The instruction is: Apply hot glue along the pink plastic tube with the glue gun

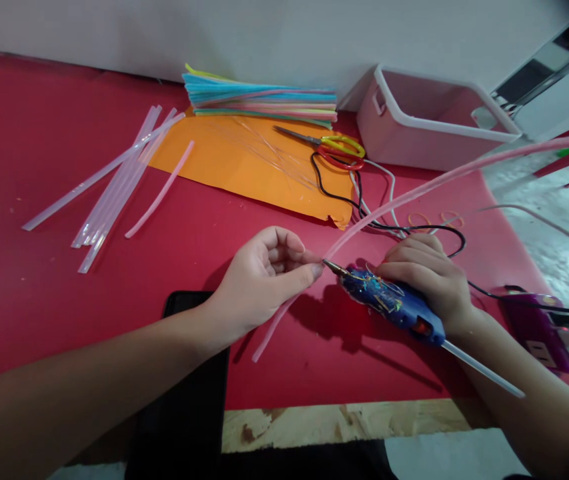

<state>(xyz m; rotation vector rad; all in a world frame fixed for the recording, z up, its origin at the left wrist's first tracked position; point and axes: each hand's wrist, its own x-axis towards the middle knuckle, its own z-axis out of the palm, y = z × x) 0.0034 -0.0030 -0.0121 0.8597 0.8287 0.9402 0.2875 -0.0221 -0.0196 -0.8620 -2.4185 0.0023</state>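
Note:
Between the thumb and forefinger of my left hand (274,277) is a long pink pipe cleaner (394,199). One end of it hangs below the hand, and the rest sweeps up and out past the right edge. My right hand (427,277) grips a blue hot glue gun (394,303) with dried glue strands on its body. A clear glue stick (484,368) juts out of the gun's back. The metal nozzle meets the pipe cleaner right beside my left fingertips. Whether any fresh glue is there, I cannot tell.
Glue sticks (114,190) and a short pink piece (162,190) lie left. Behind are an orange envelope (224,157), scissors (334,145), bundled pipe cleaners (259,97) and a pink bin (414,137). Cables (359,197) run toward a purple power strip (539,333). A black phone-like slab (189,380) sits near.

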